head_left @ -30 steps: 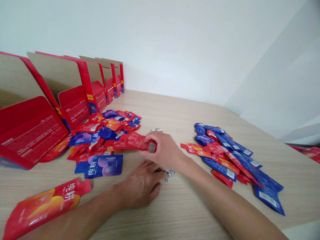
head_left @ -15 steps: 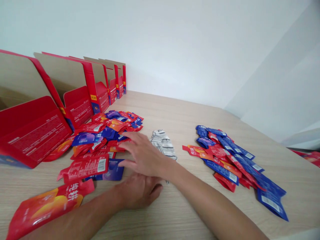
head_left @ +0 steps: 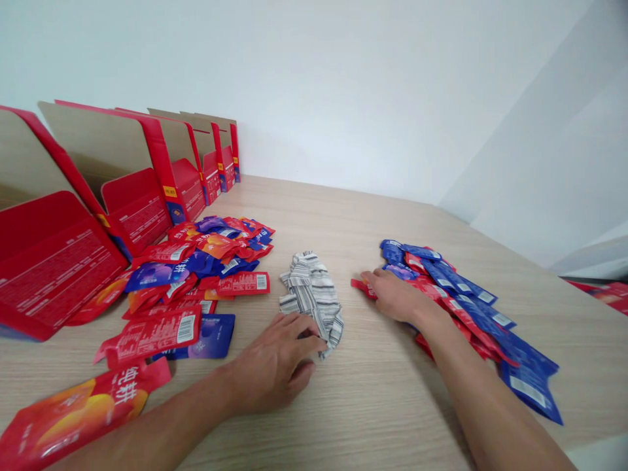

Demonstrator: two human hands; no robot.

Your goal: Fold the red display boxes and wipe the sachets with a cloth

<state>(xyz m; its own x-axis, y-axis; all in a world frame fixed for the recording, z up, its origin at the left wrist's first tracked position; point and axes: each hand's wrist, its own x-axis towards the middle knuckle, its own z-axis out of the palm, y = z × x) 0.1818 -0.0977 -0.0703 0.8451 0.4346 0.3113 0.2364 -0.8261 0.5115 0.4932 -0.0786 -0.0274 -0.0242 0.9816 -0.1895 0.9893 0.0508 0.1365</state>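
My left hand [head_left: 277, 360] rests low at the near edge of a heap of grey-and-white striped strips [head_left: 314, 294], fingers loosely bent and thumb apart; whether they are paper or cloth I cannot tell. Over the right-hand pile, my right hand [head_left: 395, 296] has its fingers closed on the end of a red pouch [head_left: 360, 285], whose rest is hidden beneath the hand. Blue pouches [head_left: 464, 284] and red ones overlap in a slanting row there. To the left lies a mixed heap of red and blue pouches [head_left: 216, 245], with one red pouch [head_left: 243, 284] sticking out towards the strips.
Several red cardboard boxes [head_left: 132, 203] stand with open tops in a row on the left. A large red-orange pouch [head_left: 78, 412] lies at the near left. The wooden table [head_left: 314, 203] meets a white wall [head_left: 333, 91]. Red packaging [head_left: 598, 294] shows at the far right.
My right hand has crossed from beside the left heap to the right-hand pile and closed on a red pouch. My left hand stays near the striped strips, which are now more exposed.
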